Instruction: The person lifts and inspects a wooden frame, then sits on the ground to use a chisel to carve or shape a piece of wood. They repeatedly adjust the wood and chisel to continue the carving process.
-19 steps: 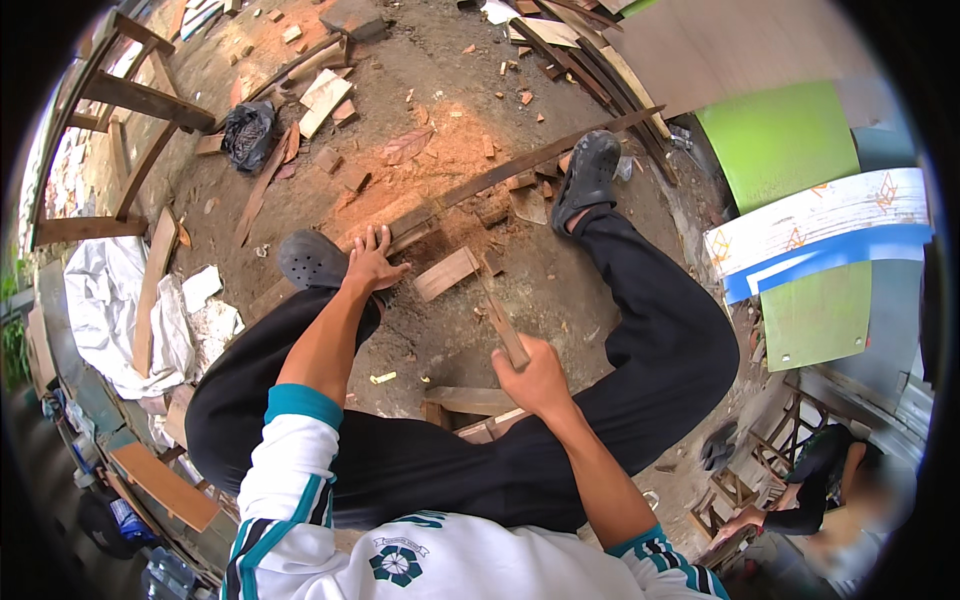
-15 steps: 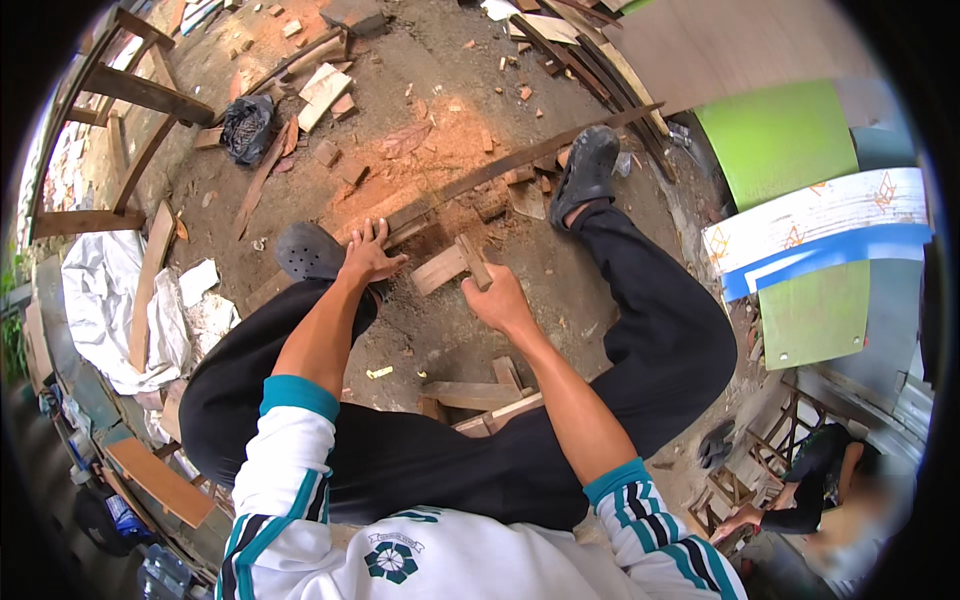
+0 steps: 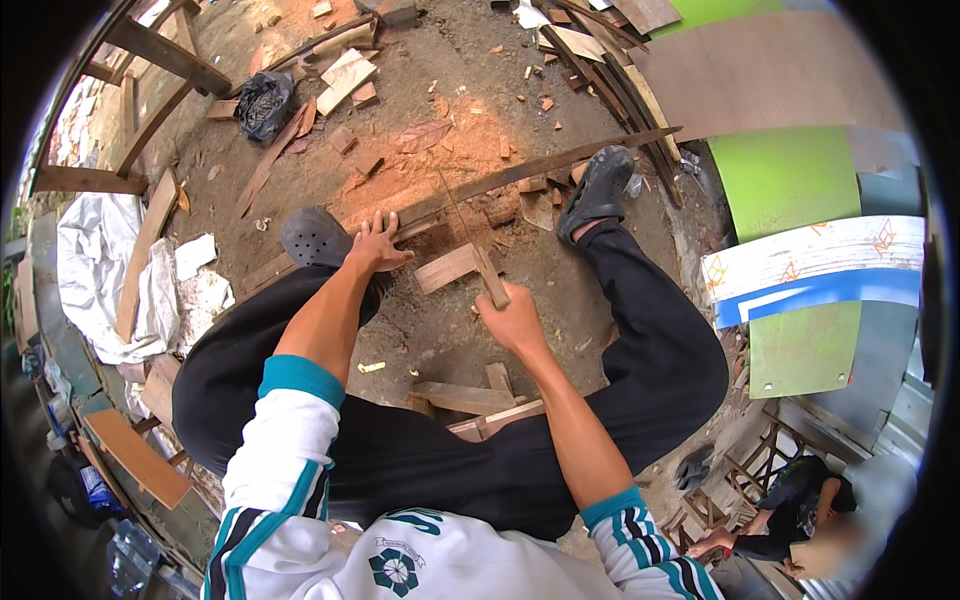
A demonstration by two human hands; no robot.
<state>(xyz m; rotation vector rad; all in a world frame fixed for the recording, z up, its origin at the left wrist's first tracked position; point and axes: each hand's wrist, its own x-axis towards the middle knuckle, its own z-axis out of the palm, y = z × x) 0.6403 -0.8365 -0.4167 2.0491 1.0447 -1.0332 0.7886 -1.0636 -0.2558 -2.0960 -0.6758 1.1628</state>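
My right hand (image 3: pixel 512 318) is closed round the wooden handle of a handsaw (image 3: pixel 489 277). Its thin blade, seen almost edge-on, runs away from me across a long dark plank (image 3: pixel 520 171) lying slantwise over the ground. My left hand (image 3: pixel 376 246) rests on the plank's left part with its fingers spread, pressing down beside my left shoe (image 3: pixel 314 238). Just left of the handle is a short pale wood block (image 3: pixel 446 268). Where the blade meets the plank is too fine to make out.
Orange sawdust (image 3: pixel 450 135) and offcuts lie beyond the plank. A wooden frame (image 3: pixel 150 60) and white sacking (image 3: pixel 100 275) are at left. Green panels (image 3: pixel 785 175) stand at right. More offcuts (image 3: pixel 465 397) lie between my legs. Another person (image 3: pixel 800 505) sits at lower right.
My right hand has drawn the saw handle back toward me, and the blade now shows as a thin line. My left hand stays on the plank. The view has shifted slightly.
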